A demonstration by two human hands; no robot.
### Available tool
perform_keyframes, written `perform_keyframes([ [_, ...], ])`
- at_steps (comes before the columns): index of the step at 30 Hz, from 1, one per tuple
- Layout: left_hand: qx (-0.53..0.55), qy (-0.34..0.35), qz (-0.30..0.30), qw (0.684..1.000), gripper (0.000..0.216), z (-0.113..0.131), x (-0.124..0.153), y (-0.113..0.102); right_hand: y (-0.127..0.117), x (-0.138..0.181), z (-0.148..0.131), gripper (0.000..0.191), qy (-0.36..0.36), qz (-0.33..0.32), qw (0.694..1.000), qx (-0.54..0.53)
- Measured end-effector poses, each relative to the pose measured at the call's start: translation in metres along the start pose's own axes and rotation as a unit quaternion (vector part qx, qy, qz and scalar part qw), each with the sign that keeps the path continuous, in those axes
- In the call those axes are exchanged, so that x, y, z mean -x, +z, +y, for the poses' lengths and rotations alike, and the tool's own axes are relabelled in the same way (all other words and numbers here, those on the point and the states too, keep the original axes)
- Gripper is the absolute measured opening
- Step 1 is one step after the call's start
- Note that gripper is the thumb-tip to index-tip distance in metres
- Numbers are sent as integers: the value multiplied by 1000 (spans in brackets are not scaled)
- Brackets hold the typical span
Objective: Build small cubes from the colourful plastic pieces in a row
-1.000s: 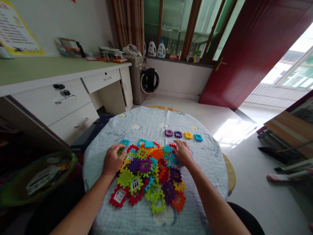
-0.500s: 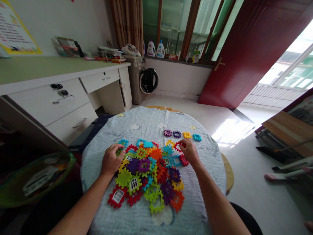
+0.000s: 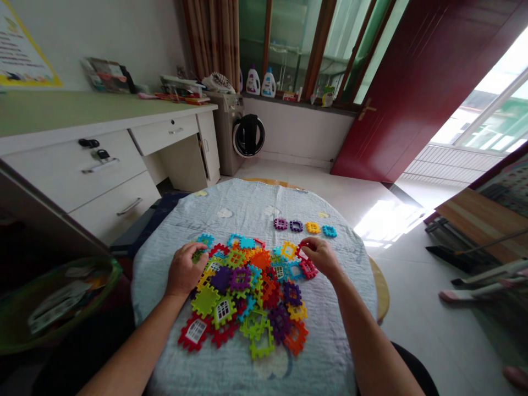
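A heap of colourful notched plastic building tiles (image 3: 225,279) is spread over the round table. At the right rear of the heap, my right hand (image 3: 319,254) pinches a red building tile (image 3: 302,252) between thumb and fingers. A yellow frame tile (image 3: 289,250) lies just left of it, and another red tile (image 3: 308,269) is just below. My left hand (image 3: 185,268) rests at the heap's left edge, its fingers closed around a green building tile (image 3: 197,256) that they partly cover. Behind the heap, purple (image 3: 280,224), dark purple (image 3: 296,226), yellow (image 3: 312,227) and blue (image 3: 329,231) tiles form a row.
A pale blue cloth (image 3: 243,203) with cloud prints covers the table. To the left stand a white desk (image 3: 173,129) and a green basket (image 3: 111,275). A washing machine (image 3: 229,132) with its door open is beyond, and a red door (image 3: 383,88) stands at the right.
The red tile in my right hand has shifted slightly towards me, and more of the yellow frame tile beside it shows. My left hand stays in place. The whole view has shifted slightly.
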State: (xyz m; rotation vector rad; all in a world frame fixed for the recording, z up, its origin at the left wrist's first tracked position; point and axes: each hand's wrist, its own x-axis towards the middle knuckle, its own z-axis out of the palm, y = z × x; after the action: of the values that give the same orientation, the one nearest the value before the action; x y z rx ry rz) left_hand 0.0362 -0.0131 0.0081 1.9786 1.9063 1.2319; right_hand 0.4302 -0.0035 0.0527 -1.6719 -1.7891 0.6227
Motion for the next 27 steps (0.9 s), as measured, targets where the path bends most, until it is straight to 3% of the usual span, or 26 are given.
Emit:
perform_keyframes([
  [5,2,-3,2,1000,24,0,0,1,-3,6,-15,26,-81,-52,989,109],
  [9,2,-2,2,1000,24,0,0,1,-6,13,-28,25,-86,-70,972,206],
  [13,2,2,-1,1000,27,0,0,0,12,21,-37,25,-56,-48,956,286],
  [17,-2,1,2,1000,25,0,0,0,33,23,-40,22,-63,-43,955,287],
  [22,2,6,-1,1000,25,-1,0,0,15,16,-26,22,-36,38,970,239],
  [27,6,5,-6,1000,26,-1,0,0,0,14,-2,25,-15,94,959,267],
])
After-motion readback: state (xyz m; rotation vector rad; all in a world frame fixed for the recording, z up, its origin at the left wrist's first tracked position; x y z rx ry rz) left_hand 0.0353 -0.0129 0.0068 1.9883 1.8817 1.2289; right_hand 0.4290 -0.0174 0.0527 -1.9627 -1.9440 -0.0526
